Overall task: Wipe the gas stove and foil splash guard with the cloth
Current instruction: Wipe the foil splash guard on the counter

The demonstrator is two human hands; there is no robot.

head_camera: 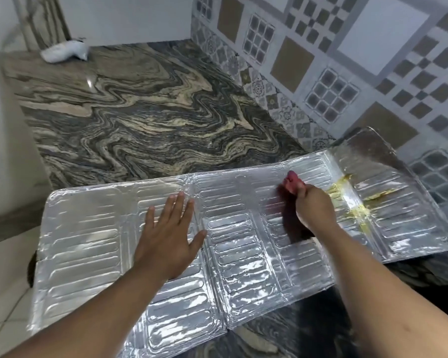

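Head view: the foil splash guard (243,241) lies unfolded and flat on the marbled stone worktop (140,120), its ribbed silver panels spread from the lower left across to the right, where the far panel lifts against the patterned tile wall (347,60).

The left hand (170,232) rests palm down on the left-centre panel. Its fingers (177,205) are straight and slightly spread, flat on the foil and holding nothing, with the thumb pointing right toward the fold between panels.

The right hand (313,205) is farther right and nearer the wall, on the next panel over. Its fingers are curled round a bunched red cloth (291,183), which sticks out above and to the left of the knuckles and touches the foil near the panel's far edge. The fingertips themselves are hidden under the hand, so how much of the cloth lies beneath the palm cannot be told. The hand's shadow falls on the foil just below it.

Just beside the right hand, on its right, a yellowish stain (347,195) runs along the fold between the two right-hand panels and branches onto the far-right panel; the cloth is near the stain but apart from it.

At the far left corner of the worktop, well apart from both hands, lies a crumpled white bag (65,51).
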